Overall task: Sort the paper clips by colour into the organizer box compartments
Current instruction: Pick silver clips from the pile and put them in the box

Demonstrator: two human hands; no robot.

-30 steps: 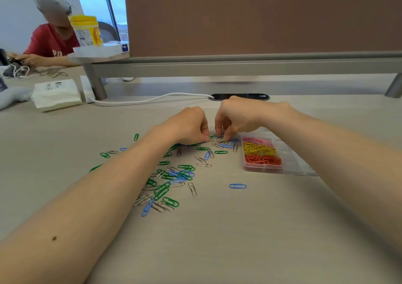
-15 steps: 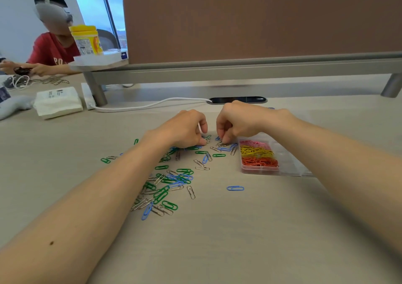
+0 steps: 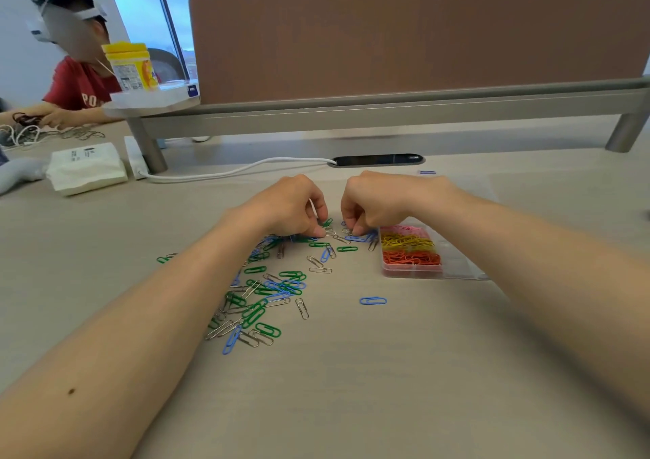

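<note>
**Grip.** The right hand [image 3: 376, 203] sat knuckles-up with its fingers curled. Thumb and forefinger tips were down on the table among a few silver and blue clips. The tips hid the contact, so I could not tell whether a clip was pinched. The left hand [image 3: 288, 209] was curled the same way, thumb tip down at the far edge of the scatter. I could not tell whether it held anything either.

**Task's things.** Loose green, blue and silver wire paper clips [image 3: 267, 293] lay flat on the pale table [image 3: 387, 388]. They spread from the fingertips toward 7 o'clock, beside the left forearm. One blue wire clip [image 3: 355, 238] lay at 6 o'clock of the right fingertips, its long axis running 3–9.

**Key relation.** The clear plastic organizer box [image 3: 411, 275] stood just beside the right hand, at its 4 o'clock. The right hand was plainly the nearer.
- The box's 9 o'clock column was filled along the 12–6 line: pink far, yellow middle, orange near.
- Cells toward 3 o'clock looked empty and were partly hidden by the right forearm.
- Judgement: a drop would call for a short lift over the filled column to an empty cell.

**Room.** The table at 6 o'clock of the box was bare except for a lone blue clip [image 3: 373, 300]. A white cable [image 3: 246, 170] and a black oval grommet [image 3: 378, 160] lay at 12 o'clock, apart from the hands.
</note>
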